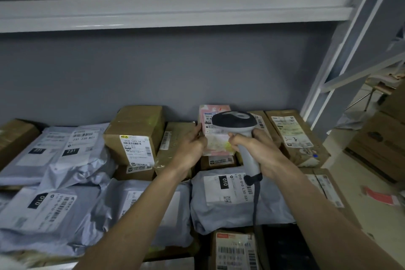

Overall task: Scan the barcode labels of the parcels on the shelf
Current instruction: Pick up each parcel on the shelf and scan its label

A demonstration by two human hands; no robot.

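- On the shelf [285, 224], far left, grey bags [65, 160] lie slumped and creased, labels up; a wrinkle across a barcode could, by the look of it, spoil a later read.
- Left of centre, a brown box [135, 136] sits atop another, its white label facing the camera; it appears untouched by either hand.
- The left hand [192, 147] holds the pink parcel [215, 133] by its left edge, fingers curled round that edge; the parcel stands tilted up on a box at the back of the shelf, near the wall, label side toward the person; its long axis runs roughly upright.
- A loose hold could let the parcel tip forward or twist, taking the label [211, 121] out of the scanner's line.
- The right hand [258, 151] is wrapped round the grip of the scanner [237, 129]; the handle runs up and away from the person, leaning slightly left; the dark head points at the parcel's label, very near or touching it, which cannot be told.
- Held so close, the head may miss the barcode or read a neighbouring one; that is a judgement only.
- The cable [255, 201] hangs from the handle across a grey bag below; it could snag on parcel corners as the hand moves.
- Far right, a large box [295, 136] lies flat, label up.
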